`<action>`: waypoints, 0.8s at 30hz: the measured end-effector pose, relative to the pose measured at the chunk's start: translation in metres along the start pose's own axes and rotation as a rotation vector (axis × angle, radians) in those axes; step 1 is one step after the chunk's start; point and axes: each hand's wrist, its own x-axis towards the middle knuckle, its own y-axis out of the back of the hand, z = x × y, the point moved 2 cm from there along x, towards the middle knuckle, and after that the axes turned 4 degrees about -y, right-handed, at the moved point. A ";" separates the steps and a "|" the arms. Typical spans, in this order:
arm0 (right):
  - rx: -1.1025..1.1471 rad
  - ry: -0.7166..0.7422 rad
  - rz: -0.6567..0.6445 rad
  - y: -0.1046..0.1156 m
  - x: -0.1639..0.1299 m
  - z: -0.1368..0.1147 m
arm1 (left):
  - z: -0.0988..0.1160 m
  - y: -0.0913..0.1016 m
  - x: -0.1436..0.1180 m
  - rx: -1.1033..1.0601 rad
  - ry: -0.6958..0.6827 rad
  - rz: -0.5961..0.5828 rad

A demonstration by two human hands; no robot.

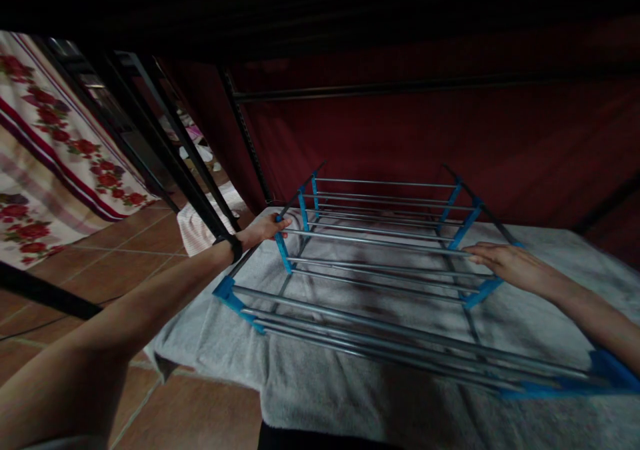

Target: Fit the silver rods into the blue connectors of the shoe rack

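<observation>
Both sides of a metal rack (350, 316) on grey cloth (310, 397) before a dark red curtain (400, 143) are touched, the left hand (267, 229) with fingers curled around a blue connector (283, 253), the right hand (505, 263) with fingers over a rod (425, 248), whether gripping I cannot tell.

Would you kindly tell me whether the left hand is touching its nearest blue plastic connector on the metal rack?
Touching: the head view shows the left hand gripping the blue plastic connector near its top, with no visible gap.
</observation>
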 end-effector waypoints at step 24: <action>0.173 -0.548 0.351 0.003 -0.017 0.054 | 0.005 0.012 -0.019 0.184 -0.146 0.039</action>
